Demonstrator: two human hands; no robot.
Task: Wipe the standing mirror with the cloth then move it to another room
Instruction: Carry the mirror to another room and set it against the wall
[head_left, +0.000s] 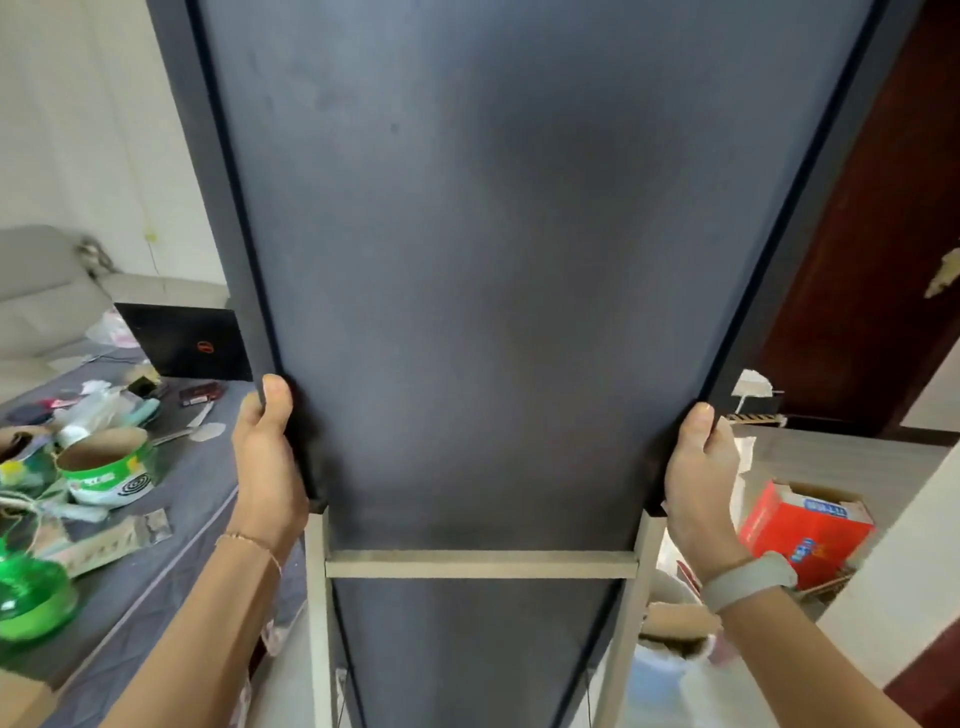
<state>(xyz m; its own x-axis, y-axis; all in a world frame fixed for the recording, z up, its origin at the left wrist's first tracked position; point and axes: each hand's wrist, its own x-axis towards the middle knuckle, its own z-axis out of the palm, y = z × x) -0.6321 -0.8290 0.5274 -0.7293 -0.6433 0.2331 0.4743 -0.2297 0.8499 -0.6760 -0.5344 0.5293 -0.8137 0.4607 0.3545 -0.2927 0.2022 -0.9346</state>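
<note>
Straight ahead of the camera, filling most of the view, stands the standing mirror (493, 286), seen from behind: a dark grey back panel in a black frame, with a pale metal stand (480, 565) whose crossbar runs across the panel low down. Both hands grasp this mirror by its side edges just above the crossbar. The left hand (267, 462) is wrapped round the mirror's left edge with the thumb pointing up along the frame, a thin bracelet on that wrist. The right hand (698, 483) is clamped on the mirror's right edge in the same way, a pale wristband (748, 579) on its wrist. Left of the mirror lies a bed with a grey cover (130, 587), strewn with small clutter; on it, just beside the mirror's left edge, sits a black laptop (187, 340), and farther left a green-and-white tin (106, 470). Right of the mirror a red cardboard box (805, 535) sits on the floor, and beyond it stands a dark brown wooden door (872, 234).
</note>
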